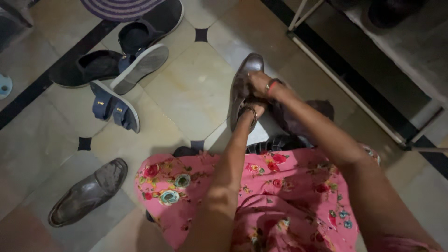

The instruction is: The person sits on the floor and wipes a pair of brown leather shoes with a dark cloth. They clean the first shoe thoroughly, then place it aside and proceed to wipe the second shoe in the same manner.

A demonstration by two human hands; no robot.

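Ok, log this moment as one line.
left hand: grips brown leather shoe | right hand: on its upper | matching shoe: on floor

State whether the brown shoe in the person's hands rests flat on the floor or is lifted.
Lifted: both hands hold the brown shoe tilted above the floor tiles.

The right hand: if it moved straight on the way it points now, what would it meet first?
The right hand already rests on the upright brown shoe. Beyond it, only bare floor tile shows before the sandals, though depth is unclear.

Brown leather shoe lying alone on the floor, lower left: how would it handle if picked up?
The brown shoe keeps its shape lying flat, so probably fairly stiff. Its glossy upper could be slippery. It has a broad, flat sole, so it is unlikely to roll or tip on the tiled floor.
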